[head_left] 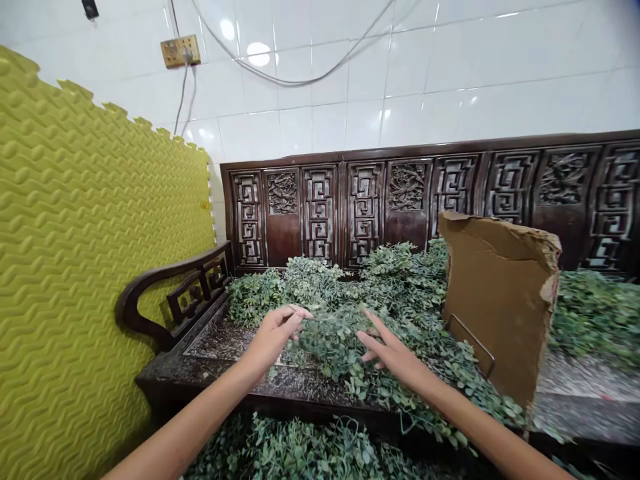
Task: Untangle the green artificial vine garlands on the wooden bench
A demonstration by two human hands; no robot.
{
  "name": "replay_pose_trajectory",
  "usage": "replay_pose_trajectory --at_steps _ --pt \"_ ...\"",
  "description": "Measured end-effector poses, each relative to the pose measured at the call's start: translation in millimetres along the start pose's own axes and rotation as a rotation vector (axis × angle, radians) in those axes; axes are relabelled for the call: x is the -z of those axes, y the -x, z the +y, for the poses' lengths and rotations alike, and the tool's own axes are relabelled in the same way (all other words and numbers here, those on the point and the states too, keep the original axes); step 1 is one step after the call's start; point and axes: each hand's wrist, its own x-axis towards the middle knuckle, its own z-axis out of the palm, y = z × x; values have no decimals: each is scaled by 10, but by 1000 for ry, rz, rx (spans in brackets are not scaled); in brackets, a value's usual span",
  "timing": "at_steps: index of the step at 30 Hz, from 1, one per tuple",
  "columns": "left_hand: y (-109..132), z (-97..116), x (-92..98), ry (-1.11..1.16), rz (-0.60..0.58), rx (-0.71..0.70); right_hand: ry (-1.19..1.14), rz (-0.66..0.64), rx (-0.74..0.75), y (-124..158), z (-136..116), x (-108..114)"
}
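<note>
Your forearms (200, 417) lie nearest, left hand (277, 330) seemingly pinching a blurred sprig (327, 327), right hand (390, 350) spread and free beside it, with the remaining greenery (395, 273) left in loose heaps on the counter (213, 337), either side of the cardboard (495, 293).

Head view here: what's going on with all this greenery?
A person's left hand, thumb and fingers drawn close together, is at the heaped green leafy sprigs; blur hides whether it grips one. The right hand is open over them, fingers spread. Sprigs cover much of a dark carved wooden bench, and a torn-edged brown cardboard piece stands upright among them.
</note>
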Motion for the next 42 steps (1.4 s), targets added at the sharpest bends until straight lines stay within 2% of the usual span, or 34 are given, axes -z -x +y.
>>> replay_pose_trajectory --at_steps 3,6,8,10,14,16,18,21,25,27,32,34,37,39,42 --pt "1 -13 -97 -51 -118 -52 -268 85 -175 -150 102 72" --pt "2 -11 -158 -57 -204 -63 -424 269 -164 -237 40 200" --pt "-5 1 -163 -37 -219 -54 -401 347 -115 -244 -36 268" --pt "-17 11 -148 -2 -214 -41 -285 290 -37 -199 -104 270" --pt "-28 12 -104 100 -198 -2 53 -85 202 13 -209 48" --pt "-25 7 -83 158 -187 28 158 -224 283 115 -244 -108" --pt "-24 4 -61 207 -169 53 249 -251 353 167 -257 -240" --pt "-31 -3 -28 271 -115 73 350 -199 431 152 -227 -353" --pt "-29 -50 -32 294 -65 69 274 -164 440 104 -164 -384" --pt "-3 -83 -62 217 -75 0 232 -171 431 115 -157 -382" --pt "75 -80 -93 -193 -82 -340 67 -207 380 153 -162 -375" --pt "85 -63 -68 -323 -108 -392 -9 -186 358 138 -147 -367" --pt "93 -88 -48 -447 -240 -432 -93 -194 296 106 -120 -344" --pt "103 -137 -71 -538 -280 -497 -133 -210 254 98 -114 -328" --pt "113 -209 -146 -677 -137 -615 -154 -201 208 107 -119 -313"
